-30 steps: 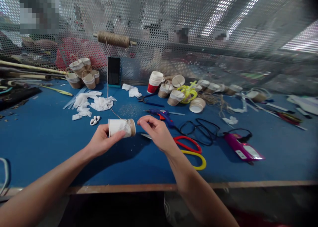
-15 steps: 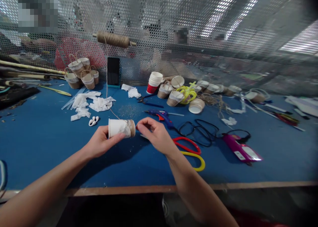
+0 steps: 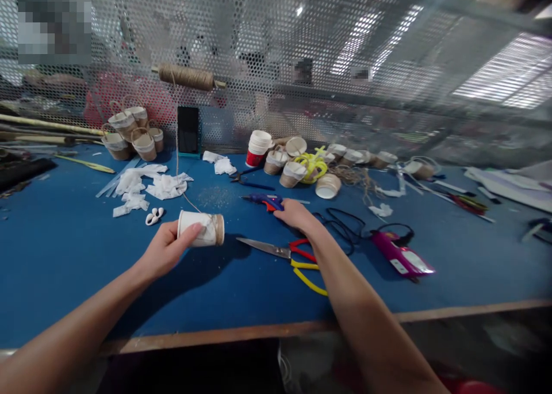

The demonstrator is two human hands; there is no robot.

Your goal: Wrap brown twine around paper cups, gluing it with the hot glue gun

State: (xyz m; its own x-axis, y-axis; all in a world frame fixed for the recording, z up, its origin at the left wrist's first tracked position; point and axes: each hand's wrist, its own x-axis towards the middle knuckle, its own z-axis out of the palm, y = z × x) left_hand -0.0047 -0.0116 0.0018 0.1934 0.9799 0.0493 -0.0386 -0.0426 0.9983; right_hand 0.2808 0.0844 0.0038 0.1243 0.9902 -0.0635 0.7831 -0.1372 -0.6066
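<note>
My left hand (image 3: 170, 244) grips a white paper cup (image 3: 194, 228) lying on its side in the air above the table. Twine is wound round the cup's base end, and a strand runs from it up to the twine spool (image 3: 186, 77). My right hand (image 3: 295, 214) has its fingers closed at the handle of a blue hot glue gun (image 3: 264, 199), which still lies low at the tabletop; part of the handle is hidden by the hand. Below my right forearm are scissors (image 3: 267, 248) with red and yellow handles, partly covered by the arm.
Twine-wrapped cups with handles (image 3: 144, 145) stand at the back left. White crumpled scraps (image 3: 129, 181), pliers (image 3: 252, 184) and a stack of paper cups (image 3: 259, 146) lie mid-table. A black cord (image 3: 345, 224) leads to a purple power strip (image 3: 401, 255). A perforated metal screen (image 3: 259, 89) rises behind.
My right hand has left the cup's base end and moved right and away from me to the glue gun. My left hand still holds the cup. The view has shifted slightly right.
</note>
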